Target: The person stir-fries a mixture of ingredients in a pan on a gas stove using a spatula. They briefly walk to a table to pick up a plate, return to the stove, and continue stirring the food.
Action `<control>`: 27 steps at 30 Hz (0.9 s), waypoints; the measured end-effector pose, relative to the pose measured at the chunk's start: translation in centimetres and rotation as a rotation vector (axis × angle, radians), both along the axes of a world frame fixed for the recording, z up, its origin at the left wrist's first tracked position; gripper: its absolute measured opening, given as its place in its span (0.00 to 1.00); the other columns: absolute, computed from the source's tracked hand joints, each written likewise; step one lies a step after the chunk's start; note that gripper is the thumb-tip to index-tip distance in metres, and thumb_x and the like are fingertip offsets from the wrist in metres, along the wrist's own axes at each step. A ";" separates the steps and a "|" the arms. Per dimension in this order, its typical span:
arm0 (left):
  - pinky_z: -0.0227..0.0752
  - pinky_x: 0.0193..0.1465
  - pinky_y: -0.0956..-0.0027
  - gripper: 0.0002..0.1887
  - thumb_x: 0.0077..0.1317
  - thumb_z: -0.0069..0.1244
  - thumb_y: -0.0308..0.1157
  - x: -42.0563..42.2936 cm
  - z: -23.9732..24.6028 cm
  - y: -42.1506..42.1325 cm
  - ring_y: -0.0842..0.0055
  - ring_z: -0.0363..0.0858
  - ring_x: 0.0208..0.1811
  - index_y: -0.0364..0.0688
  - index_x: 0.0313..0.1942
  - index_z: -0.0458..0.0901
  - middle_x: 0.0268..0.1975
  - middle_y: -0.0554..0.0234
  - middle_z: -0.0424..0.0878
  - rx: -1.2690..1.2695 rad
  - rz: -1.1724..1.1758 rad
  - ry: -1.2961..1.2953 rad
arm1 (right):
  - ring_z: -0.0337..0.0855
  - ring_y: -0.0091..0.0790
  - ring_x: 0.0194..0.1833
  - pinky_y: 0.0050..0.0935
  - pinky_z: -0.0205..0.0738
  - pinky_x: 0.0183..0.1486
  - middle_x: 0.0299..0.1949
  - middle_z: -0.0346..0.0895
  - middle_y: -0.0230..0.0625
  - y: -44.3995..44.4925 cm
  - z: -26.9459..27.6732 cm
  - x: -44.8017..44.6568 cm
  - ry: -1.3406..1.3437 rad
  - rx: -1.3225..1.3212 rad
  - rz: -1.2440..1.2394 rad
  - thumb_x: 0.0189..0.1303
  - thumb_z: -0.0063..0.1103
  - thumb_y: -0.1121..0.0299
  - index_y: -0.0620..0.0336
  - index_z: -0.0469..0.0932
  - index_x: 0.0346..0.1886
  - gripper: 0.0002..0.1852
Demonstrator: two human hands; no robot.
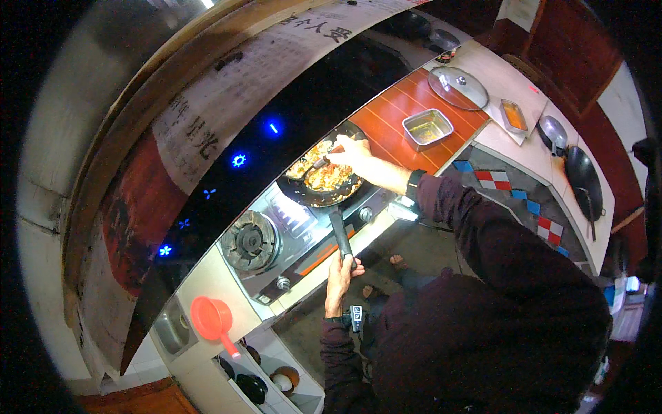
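A dark frying pan sits on the far burner of a gas stove, holding fried food in yellow, white and orange pieces. My left hand grips the end of the pan's black handle. Over the pan, my right hand holds a dark-handled utensil, likely a spatula or ladle, whose head lies in the food at the pan's left side. The range hood's edge hides part of the pan's far side.
The other burner stands left of the pan. A red plastic dipper lies on the left counter. To the right are a metal container, a glass lid, an orange-filled container and a wok. The range hood overhangs the stove.
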State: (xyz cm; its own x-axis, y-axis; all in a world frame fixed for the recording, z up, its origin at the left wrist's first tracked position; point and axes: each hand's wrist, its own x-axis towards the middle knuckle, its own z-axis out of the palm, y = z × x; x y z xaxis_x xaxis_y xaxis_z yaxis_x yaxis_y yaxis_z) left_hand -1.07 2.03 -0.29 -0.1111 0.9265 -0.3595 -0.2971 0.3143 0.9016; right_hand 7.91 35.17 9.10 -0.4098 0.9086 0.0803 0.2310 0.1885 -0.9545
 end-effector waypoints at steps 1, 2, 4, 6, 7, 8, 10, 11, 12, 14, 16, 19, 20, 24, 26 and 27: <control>0.87 0.44 0.67 0.19 0.82 0.48 0.39 -0.1 0.1 0.0 0.73 0.87 0.37 0.35 0.62 0.70 0.41 0.57 0.82 0.003 -0.003 -0.006 | 0.89 0.32 0.45 0.34 0.82 0.51 0.43 0.89 0.43 -0.1 0.5 0.1 0.068 -0.187 0.020 0.56 0.82 0.63 0.61 0.87 0.47 0.19; 0.88 0.44 0.67 0.18 0.82 0.48 0.39 -0.1 0.1 0.1 0.73 0.87 0.37 0.35 0.61 0.70 0.41 0.57 0.82 0.002 -0.009 -0.006 | 0.90 0.32 0.42 0.33 0.82 0.45 0.41 0.90 0.41 0.3 1.4 0.4 0.024 -0.019 0.054 0.58 0.80 0.60 0.59 0.85 0.50 0.21; 0.88 0.43 0.66 0.17 0.82 0.48 0.39 -0.1 0.3 0.1 0.74 0.86 0.37 0.35 0.59 0.70 0.40 0.58 0.82 0.007 -0.012 -0.011 | 0.91 0.33 0.38 0.31 0.83 0.39 0.38 0.89 0.39 1.7 3.9 1.9 -0.214 0.229 0.107 0.61 0.77 0.58 0.61 0.83 0.50 0.20; 0.88 0.43 0.66 0.16 0.82 0.48 0.39 0.0 0.3 0.2 0.76 0.85 0.36 0.36 0.57 0.71 0.39 0.60 0.81 0.005 -0.014 0.008 | 0.91 0.33 0.32 0.28 0.81 0.33 0.33 0.88 0.37 3.4 6.4 3.9 -0.079 0.136 0.271 0.64 0.73 0.59 0.62 0.85 0.39 0.15; 0.88 0.43 0.65 0.15 0.82 0.48 0.39 0.1 0.3 0.3 0.77 0.84 0.35 0.36 0.56 0.71 0.39 0.61 0.80 0.002 -0.011 0.019 | 0.91 0.32 0.31 0.28 0.81 0.31 0.32 0.88 0.36 3.7 7.0 4.3 -0.028 -0.074 0.206 0.65 0.72 0.59 0.62 0.85 0.37 0.14; 0.89 0.43 0.65 0.14 0.82 0.48 0.39 0.2 0.3 0.3 0.78 0.83 0.34 0.37 0.55 0.71 0.38 0.62 0.79 0.010 -0.003 0.001 | 0.91 0.32 0.30 0.27 0.81 0.30 0.31 0.88 0.35 4.2 7.5 4.9 0.016 -0.187 0.264 0.66 0.71 0.60 0.61 0.85 0.35 0.13; 0.89 0.43 0.65 0.13 0.82 0.48 0.39 0.4 0.2 0.2 0.80 0.81 0.33 0.38 0.52 0.71 0.37 0.64 0.78 0.023 0.010 -0.031 | 0.90 0.31 0.29 0.27 0.81 0.30 0.30 0.87 0.35 3.8 7.1 5.0 0.040 -0.159 0.268 0.67 0.70 0.60 0.61 0.85 0.34 0.13; 0.89 0.43 0.65 0.13 0.82 0.48 0.39 0.5 0.2 0.2 0.81 0.80 0.32 0.38 0.52 0.71 0.37 0.65 0.78 0.020 0.020 -0.045 | 0.90 0.31 0.29 0.27 0.81 0.29 0.30 0.87 0.34 3.2 6.4 4.7 0.054 -0.146 0.264 0.68 0.69 0.61 0.61 0.85 0.34 0.13; 0.89 0.43 0.65 0.13 0.82 0.48 0.39 0.5 0.1 0.2 0.81 0.80 0.32 0.38 0.51 0.71 0.37 0.65 0.77 0.019 0.026 -0.054 | 0.90 0.30 0.29 0.27 0.81 0.29 0.29 0.87 0.34 2.4 5.5 4.3 0.069 -0.133 0.255 0.69 0.68 0.61 0.61 0.85 0.34 0.12; 0.89 0.43 0.65 0.12 0.82 0.48 0.39 0.6 0.1 0.2 0.82 0.79 0.32 0.38 0.49 0.72 0.36 0.66 0.77 -0.001 0.037 -0.063 | 0.90 0.28 0.29 0.27 0.81 0.30 0.30 0.87 0.34 0.6 3.8 3.4 0.107 -0.116 0.227 0.70 0.67 0.63 0.62 0.85 0.35 0.12; 0.89 0.44 0.64 0.12 0.82 0.48 0.39 0.7 0.1 0.2 0.82 0.79 0.32 0.39 0.49 0.72 0.36 0.66 0.77 -0.004 0.039 -0.075 | 0.89 0.26 0.32 0.28 0.82 0.33 0.32 0.87 0.33 -1.2 2.9 2.7 0.149 -0.104 0.199 0.71 0.64 0.65 0.64 0.86 0.38 0.11; 0.89 0.44 0.64 0.11 0.82 0.48 0.38 0.7 0.2 0.2 0.82 0.79 0.31 0.38 0.51 0.72 0.36 0.66 0.78 -0.013 0.041 -0.075 | 0.90 0.32 0.39 0.36 0.82 0.43 0.35 0.88 0.39 -2.8 4.2 2.5 0.018 0.333 0.268 0.68 0.65 0.66 0.64 0.86 0.43 0.10; 0.89 0.44 0.64 0.11 0.82 0.48 0.38 0.7 0.4 0.2 0.82 0.79 0.32 0.38 0.51 0.72 0.36 0.66 0.78 -0.011 0.040 -0.070 | 0.89 0.40 0.40 0.41 0.80 0.45 0.35 0.86 0.45 -2.7 5.4 2.7 -0.145 0.516 0.416 0.65 0.64 0.67 0.63 0.84 0.42 0.09; 0.88 0.43 0.66 0.13 0.82 0.49 0.39 0.9 0.9 0.3 0.83 0.79 0.31 0.38 0.53 0.72 0.36 0.67 0.77 -0.015 0.045 -0.061 | 0.86 0.37 0.34 0.41 0.76 0.37 0.29 0.82 0.44 -1.5 10.3 4.4 -0.354 0.395 0.614 0.62 0.65 0.65 0.61 0.83 0.36 0.09; 0.88 0.43 0.67 0.13 0.82 0.48 0.39 0.9 1.2 0.2 0.84 0.79 0.30 0.38 0.52 0.72 0.35 0.68 0.77 -0.022 0.066 -0.050 | 0.87 0.32 0.37 0.35 0.80 0.40 0.31 0.84 0.41 -0.3 11.9 6.0 -0.292 0.302 0.493 0.64 0.66 0.62 0.60 0.86 0.40 0.11; 0.88 0.43 0.67 0.13 0.82 0.48 0.39 1.0 1.4 0.1 0.84 0.79 0.30 0.38 0.52 0.72 0.35 0.68 0.77 -0.023 0.063 -0.051 | 0.87 0.32 0.37 0.36 0.80 0.41 0.32 0.85 0.42 0.3 12.4 7.0 -0.267 0.296 0.475 0.64 0.66 0.62 0.60 0.86 0.41 0.11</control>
State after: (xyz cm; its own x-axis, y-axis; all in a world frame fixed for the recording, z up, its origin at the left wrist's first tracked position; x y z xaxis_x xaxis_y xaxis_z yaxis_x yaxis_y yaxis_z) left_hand -0.07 2.18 1.12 -0.1500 0.9095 -0.3876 -0.3621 0.3143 0.8776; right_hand 14.87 35.49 21.50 -0.8049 0.5767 0.1400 0.2807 0.5778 -0.7664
